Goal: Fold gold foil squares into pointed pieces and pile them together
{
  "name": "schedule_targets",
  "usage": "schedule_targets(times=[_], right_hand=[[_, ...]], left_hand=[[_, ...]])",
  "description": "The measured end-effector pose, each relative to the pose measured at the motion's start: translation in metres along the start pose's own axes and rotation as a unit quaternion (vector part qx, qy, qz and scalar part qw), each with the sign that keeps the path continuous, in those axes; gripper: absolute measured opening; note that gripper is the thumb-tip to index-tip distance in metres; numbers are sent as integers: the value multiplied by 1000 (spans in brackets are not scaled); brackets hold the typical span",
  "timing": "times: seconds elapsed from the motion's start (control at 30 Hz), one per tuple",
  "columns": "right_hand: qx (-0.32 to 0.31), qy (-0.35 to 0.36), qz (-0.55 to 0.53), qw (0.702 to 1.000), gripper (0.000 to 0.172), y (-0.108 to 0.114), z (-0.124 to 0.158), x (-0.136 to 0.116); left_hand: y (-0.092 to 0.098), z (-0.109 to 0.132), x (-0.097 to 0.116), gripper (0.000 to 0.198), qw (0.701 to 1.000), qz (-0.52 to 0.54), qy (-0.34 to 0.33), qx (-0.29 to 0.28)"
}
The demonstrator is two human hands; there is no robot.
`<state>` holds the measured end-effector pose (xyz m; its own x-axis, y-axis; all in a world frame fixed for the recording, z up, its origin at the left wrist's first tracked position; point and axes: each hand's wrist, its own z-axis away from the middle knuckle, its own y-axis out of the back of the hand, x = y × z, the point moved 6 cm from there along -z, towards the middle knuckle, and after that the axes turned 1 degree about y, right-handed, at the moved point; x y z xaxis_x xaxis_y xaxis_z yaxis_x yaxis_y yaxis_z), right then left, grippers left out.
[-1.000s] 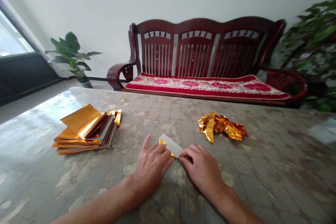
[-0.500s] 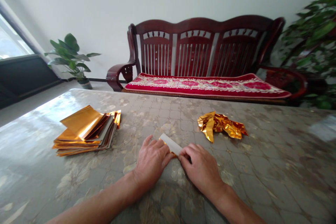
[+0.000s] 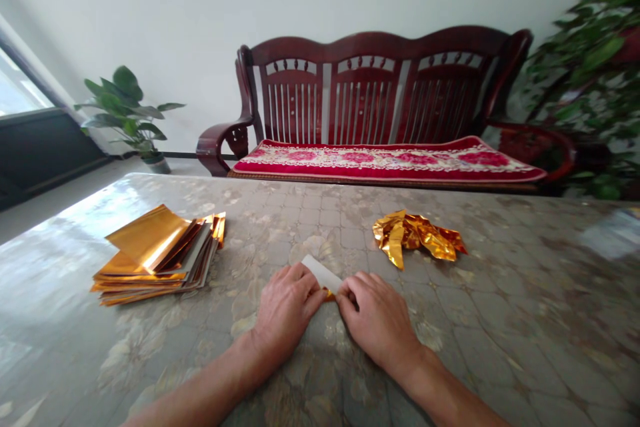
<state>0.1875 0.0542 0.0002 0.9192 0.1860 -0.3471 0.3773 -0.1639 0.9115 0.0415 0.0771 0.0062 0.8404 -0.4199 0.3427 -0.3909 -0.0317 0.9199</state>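
Note:
A narrow folded strip of gold foil paper (image 3: 322, 274), white on its upper side, lies on the table between my hands, with a gold edge showing at its lower end. My left hand (image 3: 287, 313) presses its fingers on the strip's left part. My right hand (image 3: 375, 320) pinches the strip's lower right end, hiding that end. To the left lies a loose stack of gold foil sheets (image 3: 157, 257), and a crumpled gold foil bundle (image 3: 415, 237) lies to the right. Neither hand touches them.
Both lie on a mottled, glossy stone-patterned tabletop (image 3: 500, 320). Beyond its far edge stand a dark red wooden bench (image 3: 370, 83) with a red floral cushion (image 3: 380, 161), a potted plant (image 3: 125, 110) at left and leafy foliage (image 3: 585, 73) at right.
My hands have drawn closer together over the strip, and my left fingers now cover most of the gold corner. The whole view has shifted slightly left.

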Motion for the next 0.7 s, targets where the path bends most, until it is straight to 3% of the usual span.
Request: schedule_targets(times=[0.7], right_hand=[[8, 9, 19, 1000, 11, -3, 1, -2]], left_hand=[[-5, -6, -10, 24, 996, 51, 71, -2]])
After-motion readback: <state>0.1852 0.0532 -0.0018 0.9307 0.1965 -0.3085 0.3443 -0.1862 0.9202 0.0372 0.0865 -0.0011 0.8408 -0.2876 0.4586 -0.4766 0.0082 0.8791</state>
